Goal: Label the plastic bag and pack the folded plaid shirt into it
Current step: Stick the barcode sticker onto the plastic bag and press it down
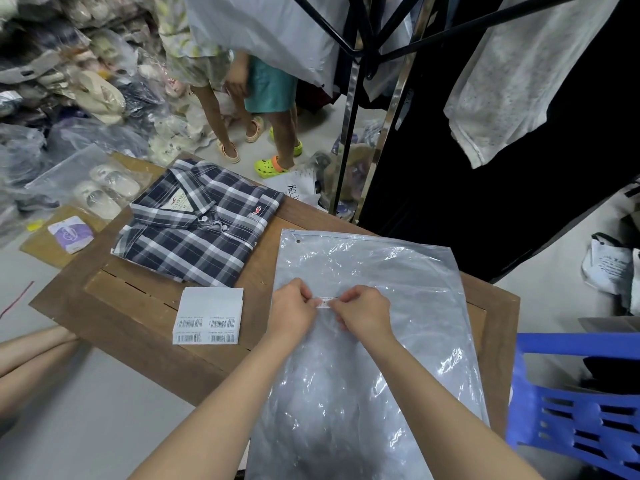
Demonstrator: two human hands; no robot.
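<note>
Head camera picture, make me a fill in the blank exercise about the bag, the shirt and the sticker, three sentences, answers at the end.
1. Both hands, left hand and right hand, hold a small barcode label over the plastic ____.
2. The folded plaid shirt lies on the wooden ____, outside the plastic bag.
3. The label sheet lies between the shirt and the table's ____ edge.

Answers: bag; table; near

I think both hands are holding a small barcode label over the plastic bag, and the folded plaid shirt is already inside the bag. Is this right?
Not quite. In the head view, the folded plaid shirt is not inside: it lies on the wooden table, left of the plastic bag. Left hand and right hand do hold the barcode label over it.
</note>
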